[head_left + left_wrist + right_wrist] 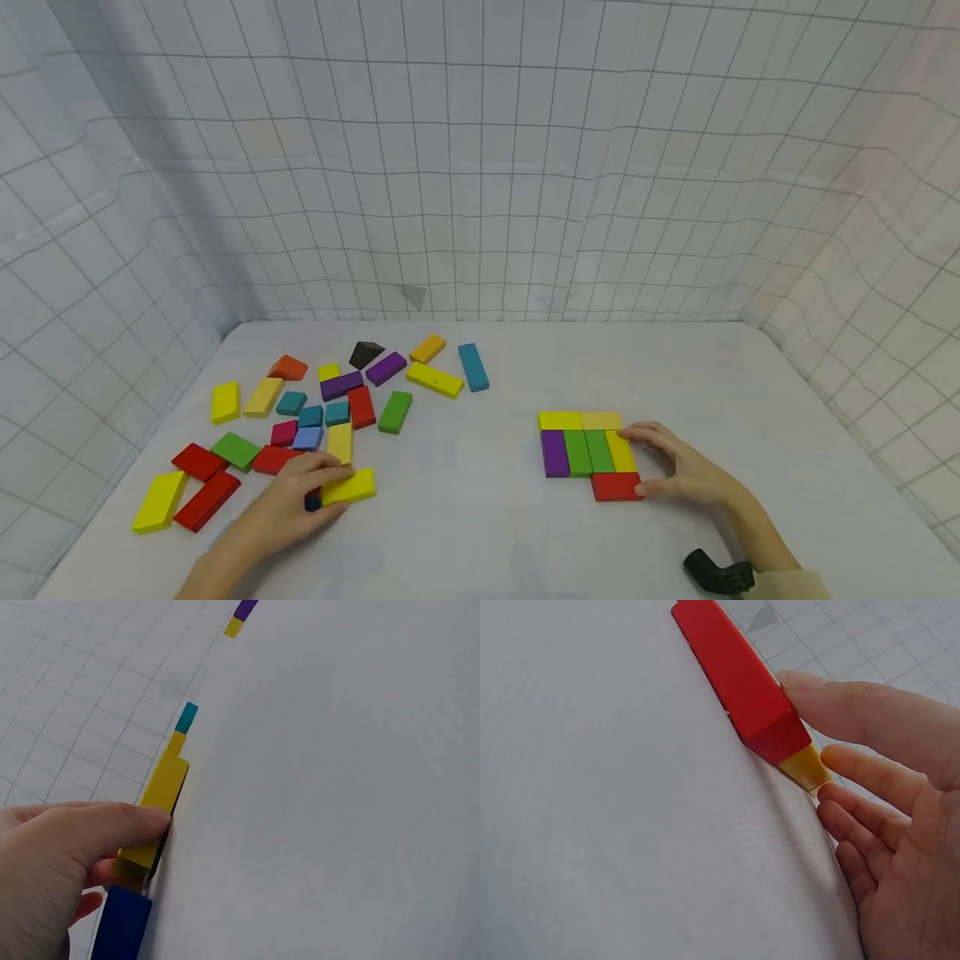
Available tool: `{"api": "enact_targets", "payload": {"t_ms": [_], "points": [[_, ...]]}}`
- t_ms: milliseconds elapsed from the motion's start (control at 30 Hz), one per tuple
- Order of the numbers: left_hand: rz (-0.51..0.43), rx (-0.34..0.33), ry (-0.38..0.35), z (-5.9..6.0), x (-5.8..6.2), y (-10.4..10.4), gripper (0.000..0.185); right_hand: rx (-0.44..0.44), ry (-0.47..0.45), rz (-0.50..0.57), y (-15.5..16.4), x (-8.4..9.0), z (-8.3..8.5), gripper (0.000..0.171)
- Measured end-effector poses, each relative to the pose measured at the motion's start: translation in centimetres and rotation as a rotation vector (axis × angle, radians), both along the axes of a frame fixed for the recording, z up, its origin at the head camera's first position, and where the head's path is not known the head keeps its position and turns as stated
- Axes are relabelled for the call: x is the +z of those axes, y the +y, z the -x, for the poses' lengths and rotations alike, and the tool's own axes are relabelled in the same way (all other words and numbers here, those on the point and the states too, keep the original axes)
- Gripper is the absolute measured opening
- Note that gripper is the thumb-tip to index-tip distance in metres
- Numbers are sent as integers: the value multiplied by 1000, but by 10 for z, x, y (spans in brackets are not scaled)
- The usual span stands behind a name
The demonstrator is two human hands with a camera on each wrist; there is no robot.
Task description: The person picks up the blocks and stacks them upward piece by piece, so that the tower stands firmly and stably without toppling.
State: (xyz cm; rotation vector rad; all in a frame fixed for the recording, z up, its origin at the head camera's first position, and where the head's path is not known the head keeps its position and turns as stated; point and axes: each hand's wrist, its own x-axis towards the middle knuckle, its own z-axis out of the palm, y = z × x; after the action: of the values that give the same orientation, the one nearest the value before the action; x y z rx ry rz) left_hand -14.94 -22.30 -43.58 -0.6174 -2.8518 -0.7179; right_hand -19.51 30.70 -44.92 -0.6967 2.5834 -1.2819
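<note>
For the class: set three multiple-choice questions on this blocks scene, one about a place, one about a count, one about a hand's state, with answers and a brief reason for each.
1. Where does the red block of the built group lie?
A. on the near side, below the upright blocks
B. on the far side, above the yellow row
C. among the loose pile

2. How many green blocks stand side by side in the built group?
A. one
B. two
C. four

3. What is the left hand doing?
A. lying flat, touching nothing
B. holding a teal block in the air
C. holding a yellow block on the table

Answers:
1 A, the head view shows it at the group's near edge, by the right hand.
2 B, two greens sit between purple and yellow.
3 C, its fingers curl on the yellow block in the left wrist view.
</note>
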Motion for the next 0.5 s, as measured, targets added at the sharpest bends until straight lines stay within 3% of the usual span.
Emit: {"api": "enact_targets", "payload": {"t_ms": [100, 233, 500], "points": [[-41, -32, 5, 1, 1, 13, 35, 1, -4, 6, 1, -1, 0, 62], [-57, -109, -25, 6, 8, 46, 33, 9, 9, 2, 2, -2, 0, 63], [-78, -330, -14, 20, 10, 124, 35, 9, 20, 4, 2, -3, 1, 63]]}}
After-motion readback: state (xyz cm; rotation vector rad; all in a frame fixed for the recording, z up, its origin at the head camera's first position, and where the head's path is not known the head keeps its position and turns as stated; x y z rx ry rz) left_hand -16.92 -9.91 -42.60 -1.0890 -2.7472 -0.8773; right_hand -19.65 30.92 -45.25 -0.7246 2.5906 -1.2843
